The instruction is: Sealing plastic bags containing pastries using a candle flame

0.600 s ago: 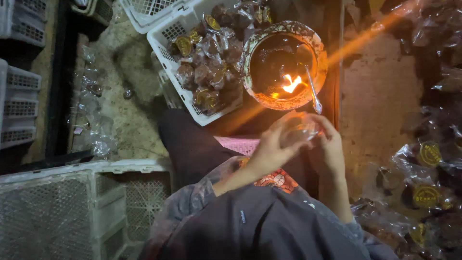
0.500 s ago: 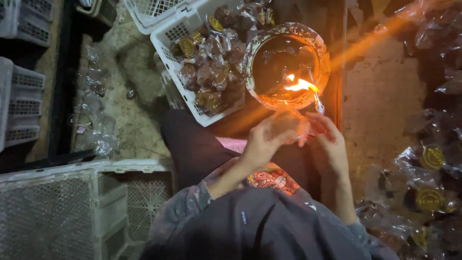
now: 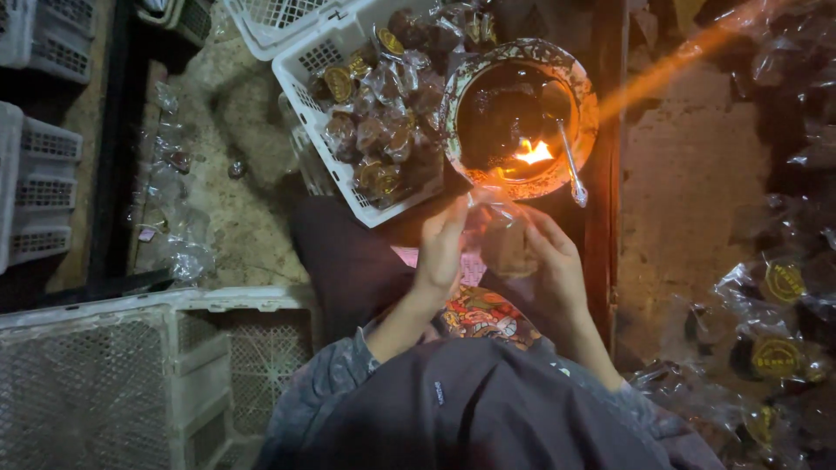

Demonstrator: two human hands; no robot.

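Crinkly clear packet (image 3: pixel 503 233) — pinched between left hand (image 3: pixel 442 248) and right hand (image 3: pixel 555 261).

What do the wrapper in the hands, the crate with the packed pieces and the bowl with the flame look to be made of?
Wrapper, held between left hand and right hand: thin clear plastic film, glossy and crinkled.
Crate: white moulded plastic, with lattice walls.
Bowl: probably enamelled metal or ceramic; patterned rim with a sheen, can't tell which.
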